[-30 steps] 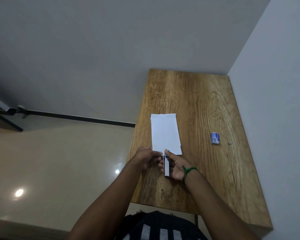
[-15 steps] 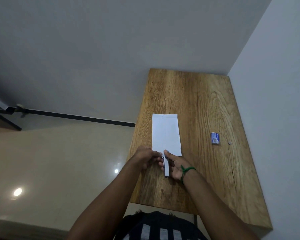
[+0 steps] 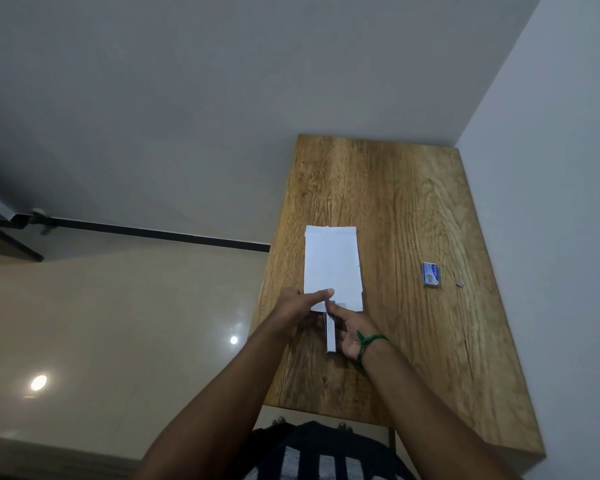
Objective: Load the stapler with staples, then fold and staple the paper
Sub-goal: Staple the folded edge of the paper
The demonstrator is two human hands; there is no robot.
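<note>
A folded white paper (image 3: 331, 265) lies lengthwise on the wooden table (image 3: 413, 209), its near edge at my hands. My right hand (image 3: 349, 332), with a green thread on the wrist, holds a slim white-and-blue stapler (image 3: 331, 336) whose nose sits at the paper's near edge. My left hand (image 3: 300, 304) pinches the paper's near left corner, thumb lying on top of the sheet beside the stapler's nose. Whether the stapler's jaws are around the paper is hidden by my fingers.
A small blue staple box (image 3: 430, 274) lies at the right of the table, with a tiny loose bit of staples (image 3: 459, 284) just beside it. A grey wall runs close along the table's right side. The table's left edge drops to a glossy tiled floor.
My left thumb has slid forward onto the paper's near edge. The stapler and right hand have shifted slightly forward toward the sheet.
</note>
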